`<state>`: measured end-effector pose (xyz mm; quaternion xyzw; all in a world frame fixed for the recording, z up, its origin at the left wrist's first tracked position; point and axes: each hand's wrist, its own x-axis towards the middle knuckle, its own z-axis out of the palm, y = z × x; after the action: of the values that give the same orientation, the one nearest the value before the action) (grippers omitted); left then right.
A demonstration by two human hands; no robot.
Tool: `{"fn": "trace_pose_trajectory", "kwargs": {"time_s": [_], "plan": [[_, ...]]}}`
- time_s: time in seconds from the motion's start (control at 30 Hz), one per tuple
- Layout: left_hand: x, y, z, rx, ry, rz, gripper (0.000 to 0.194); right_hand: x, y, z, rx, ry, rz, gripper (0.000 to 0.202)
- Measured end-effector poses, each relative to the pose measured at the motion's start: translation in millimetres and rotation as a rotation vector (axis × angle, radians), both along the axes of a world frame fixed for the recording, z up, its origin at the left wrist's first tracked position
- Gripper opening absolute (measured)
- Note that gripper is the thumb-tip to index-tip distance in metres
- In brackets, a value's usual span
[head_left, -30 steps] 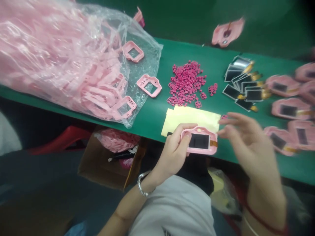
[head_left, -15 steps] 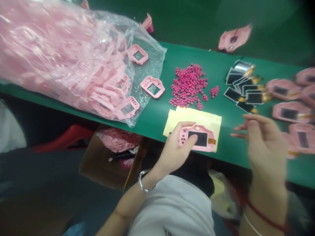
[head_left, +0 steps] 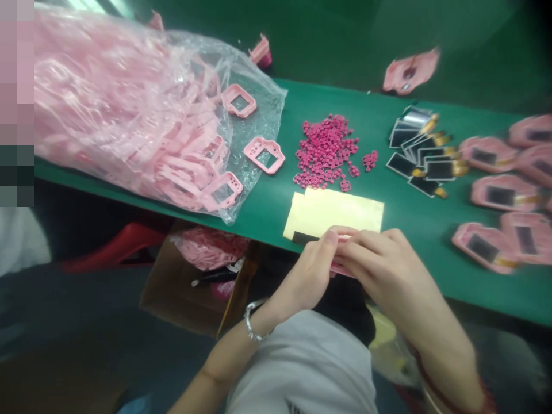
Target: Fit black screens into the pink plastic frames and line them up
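Note:
Both hands meet over the near edge of the yellow sheets (head_left: 336,210). Between them is a pink casing (head_left: 342,269), mostly hidden by fingers, its screen out of sight. My left hand (head_left: 313,270) grips the casing's left side, thumb and fingers closed. My right hand (head_left: 383,259) wraps round its right side with bent fingers. A black strip (head_left: 304,237) lies on the sheets beside my left hand. Beyond the sheets is a pile of magenta button pieces (head_left: 325,149). Small screens with orange ribbons (head_left: 440,169) lie to the right of that pile.
A clear bag (head_left: 129,115) of pink casings covers the left of the green table (head_left: 259,221). Pink casings with screens (head_left: 500,194) lie at the right. Below the table edge stand a cardboard box (head_left: 181,299) and a red object (head_left: 107,247).
My right hand has moved left from near the screens and now holds the casing with my left hand. The casing has tilted, hiding its screen. Another casing shows uncovered at the right.

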<state>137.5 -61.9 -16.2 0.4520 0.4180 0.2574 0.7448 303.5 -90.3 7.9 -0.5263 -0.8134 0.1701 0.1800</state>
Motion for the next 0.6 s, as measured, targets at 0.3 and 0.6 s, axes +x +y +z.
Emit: {"fn": "trace_pose_trajectory", "kwargs": {"time_s": [0.3, 0.6], "plan": [[-3.5, -2.8, 6.8, 0.052, 0.008, -0.173, 0.048, 11.6, -4.6, -2.2, -0.122, 0.123, -0.219, 0.016], [5.7, -1.5, 3.2, 0.09, 0.057, -0.337, 0.065, 33.1, -9.0, -1.9, -0.272, 0.243, -0.294, 0.028]]}}
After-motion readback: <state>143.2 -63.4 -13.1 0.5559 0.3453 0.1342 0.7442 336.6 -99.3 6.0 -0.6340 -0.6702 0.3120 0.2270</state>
